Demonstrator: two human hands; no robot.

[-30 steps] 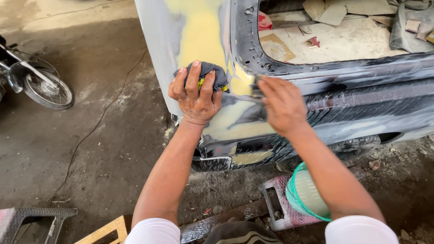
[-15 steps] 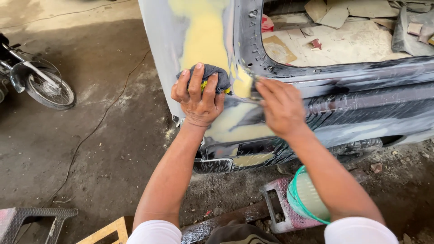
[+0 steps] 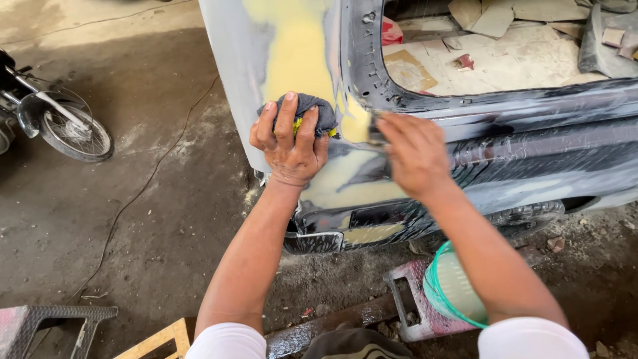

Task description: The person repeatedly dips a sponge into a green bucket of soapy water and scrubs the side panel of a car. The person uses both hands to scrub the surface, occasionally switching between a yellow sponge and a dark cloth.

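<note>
My left hand (image 3: 290,141) grips a wadded dark grey cloth (image 3: 315,110) with a bit of yellow showing, pressed against the rear corner of a car body (image 3: 505,159). That corner carries a broad patch of pale yellow filler (image 3: 298,53) over grey primer. My right hand (image 3: 415,154) lies flat-fingered on the panel just right of the cloth, pressing a small dark piece (image 3: 373,131) against the filler edge; what it is stays unclear. Both forearms reach up from white sleeves at the bottom.
A green-rimmed bucket (image 3: 442,292) sits below my right arm on a pink-stained step (image 3: 409,309). A motorbike wheel (image 3: 73,133) stands at the left. A cable (image 3: 143,189) runs across the concrete floor. A metal stool (image 3: 46,322) and yellow wooden frame (image 3: 159,339) lie bottom left.
Both hands have shifted slightly up and right along the panel, still pressed on the filler area. The cloth stays in my left hand.
</note>
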